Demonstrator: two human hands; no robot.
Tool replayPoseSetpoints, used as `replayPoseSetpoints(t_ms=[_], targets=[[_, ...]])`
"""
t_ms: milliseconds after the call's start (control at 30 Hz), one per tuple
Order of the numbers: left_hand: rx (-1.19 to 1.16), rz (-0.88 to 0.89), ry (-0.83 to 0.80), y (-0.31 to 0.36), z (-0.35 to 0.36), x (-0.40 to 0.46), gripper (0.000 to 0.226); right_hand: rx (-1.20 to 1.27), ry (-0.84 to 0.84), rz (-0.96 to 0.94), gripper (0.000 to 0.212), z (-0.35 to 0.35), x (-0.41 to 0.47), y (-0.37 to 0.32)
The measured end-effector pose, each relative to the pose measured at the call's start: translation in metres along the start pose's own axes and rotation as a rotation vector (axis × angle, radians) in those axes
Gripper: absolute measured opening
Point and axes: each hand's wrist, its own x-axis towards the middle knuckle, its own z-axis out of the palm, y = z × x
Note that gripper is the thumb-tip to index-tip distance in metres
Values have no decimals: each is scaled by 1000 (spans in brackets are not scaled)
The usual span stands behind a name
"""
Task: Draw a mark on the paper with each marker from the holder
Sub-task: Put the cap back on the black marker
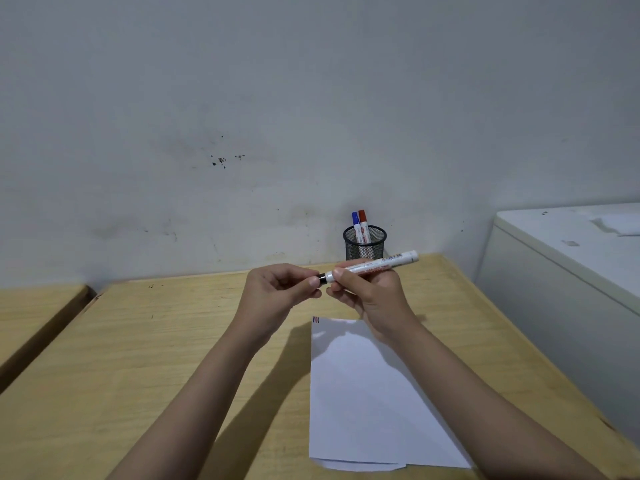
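My right hand (369, 294) holds a white-barrelled marker (381, 265) level above the table, its black end pointing left. My left hand (280, 291) pinches that black end, where the cap is; most of the cap is hidden by the fingers. Below the hands lies a white sheet of paper (363, 403) with short blue and red marks (316, 320) at its top left corner. A black mesh holder (364, 244) stands at the back by the wall, holding a blue-capped marker (355, 221) and a red-capped marker (363, 220).
The wooden table (156, 358) runs to the wall. A second wooden surface (31, 310) sits to the left across a gap. A white cabinet or appliance (561, 271) stands right of the table.
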Motion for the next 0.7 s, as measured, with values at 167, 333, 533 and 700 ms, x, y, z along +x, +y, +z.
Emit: replayPoseSetpoints(t_ms=[167, 333, 533, 700], targets=[[124, 44, 73, 0, 3, 5, 9, 93, 80, 85, 3, 6, 7, 6], [159, 64, 256, 3, 7, 13, 7, -128, 282, 149, 26, 2, 17, 0], [284, 84, 232, 7, 12, 20, 6, -909, 137, -541, 29, -17, 21, -7], [283, 103, 188, 13, 22, 31, 5, -1133, -67, -753, 27, -25, 33, -16]])
